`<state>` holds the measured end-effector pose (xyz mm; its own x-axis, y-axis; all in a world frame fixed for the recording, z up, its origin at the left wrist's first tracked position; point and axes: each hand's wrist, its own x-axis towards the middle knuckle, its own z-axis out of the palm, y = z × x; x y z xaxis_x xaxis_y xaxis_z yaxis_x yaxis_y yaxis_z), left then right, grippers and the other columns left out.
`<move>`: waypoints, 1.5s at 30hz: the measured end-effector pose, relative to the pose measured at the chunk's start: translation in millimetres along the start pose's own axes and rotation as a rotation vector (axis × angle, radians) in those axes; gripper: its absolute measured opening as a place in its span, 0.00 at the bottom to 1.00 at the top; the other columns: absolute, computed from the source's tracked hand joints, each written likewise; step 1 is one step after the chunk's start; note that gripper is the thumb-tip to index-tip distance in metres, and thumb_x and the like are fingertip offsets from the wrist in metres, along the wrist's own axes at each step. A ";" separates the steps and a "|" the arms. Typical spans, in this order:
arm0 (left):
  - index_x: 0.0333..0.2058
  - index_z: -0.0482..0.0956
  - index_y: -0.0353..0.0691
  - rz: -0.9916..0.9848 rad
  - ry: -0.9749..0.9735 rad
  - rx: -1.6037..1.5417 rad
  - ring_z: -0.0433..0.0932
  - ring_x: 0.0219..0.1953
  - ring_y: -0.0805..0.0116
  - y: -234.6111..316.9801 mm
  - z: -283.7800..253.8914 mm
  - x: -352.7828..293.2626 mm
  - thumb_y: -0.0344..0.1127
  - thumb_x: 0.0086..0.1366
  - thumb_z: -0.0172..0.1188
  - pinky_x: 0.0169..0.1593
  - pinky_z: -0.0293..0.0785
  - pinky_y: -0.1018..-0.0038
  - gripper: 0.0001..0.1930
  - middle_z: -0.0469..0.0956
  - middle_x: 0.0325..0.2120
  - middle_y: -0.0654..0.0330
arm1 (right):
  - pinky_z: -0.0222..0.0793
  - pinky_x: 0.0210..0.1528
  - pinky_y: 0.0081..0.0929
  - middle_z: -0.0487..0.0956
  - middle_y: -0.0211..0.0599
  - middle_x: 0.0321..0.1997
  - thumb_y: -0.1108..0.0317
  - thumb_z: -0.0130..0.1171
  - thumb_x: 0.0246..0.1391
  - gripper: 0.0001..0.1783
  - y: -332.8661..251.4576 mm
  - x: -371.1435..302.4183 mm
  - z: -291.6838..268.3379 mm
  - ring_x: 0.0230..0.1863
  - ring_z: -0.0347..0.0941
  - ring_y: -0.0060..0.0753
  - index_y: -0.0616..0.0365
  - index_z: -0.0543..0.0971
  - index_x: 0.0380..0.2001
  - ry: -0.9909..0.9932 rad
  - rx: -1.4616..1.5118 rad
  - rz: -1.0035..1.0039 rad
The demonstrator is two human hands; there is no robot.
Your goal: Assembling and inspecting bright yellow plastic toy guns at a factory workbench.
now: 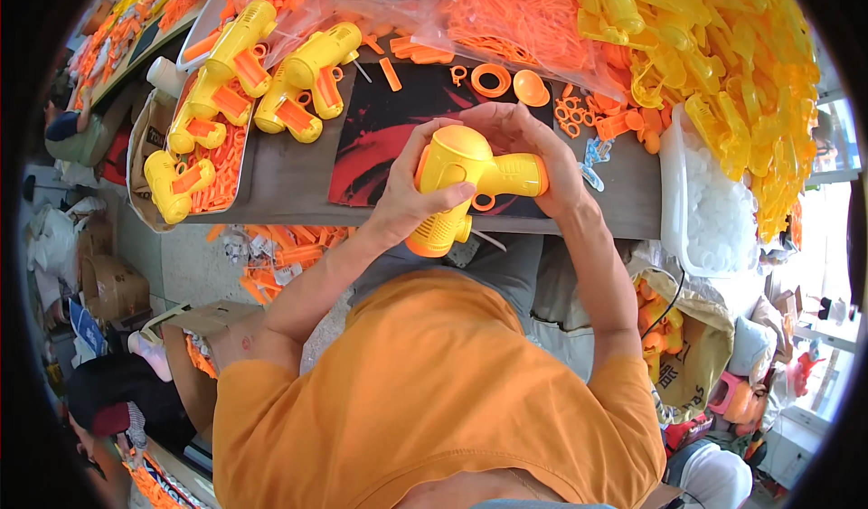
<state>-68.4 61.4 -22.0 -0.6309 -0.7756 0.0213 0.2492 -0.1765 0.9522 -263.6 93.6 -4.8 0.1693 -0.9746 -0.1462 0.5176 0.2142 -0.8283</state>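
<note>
Between my hands, above the front of the table, is a yellow plastic hammer-shaped toy (459, 161) with a rounded barrel, a side stem and an orange lower end. My left hand (404, 193) wraps round the barrel from the left, its thumb lying across the front. On the other side, my right hand (562, 173) cups the stem's end, its fingers curving behind the toy. A small orange ring (484, 202) shows just under the stem. Below the hands lies a black and red mat (371, 138).
Similar yellow toys with orange parts (303, 80) stand at the left, some over a box of orange pieces (231, 179). Orange rings and cups (491, 80) lie behind the mat. At the right are a white tub (678, 211) of whitish pieces and heaped yellow shells (723, 75).
</note>
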 end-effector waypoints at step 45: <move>0.53 0.61 0.37 -0.141 0.522 -0.430 0.80 0.39 0.65 10.3 -49.5 -32.0 0.31 0.59 0.65 0.42 0.80 0.68 0.27 0.75 0.41 0.55 | 0.66 0.30 0.32 0.79 0.39 0.24 0.54 0.67 0.44 0.22 -78.1 237.0 -93.5 0.25 0.73 0.28 0.68 0.82 0.28 0.782 -1.311 -0.421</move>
<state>-9.3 54.3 -28.0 -0.2691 -0.8988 -0.3460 0.5285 -0.4382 0.7271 -342.3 -160.2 -25.3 -0.4636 -0.8273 0.3172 -0.7099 0.1326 -0.6917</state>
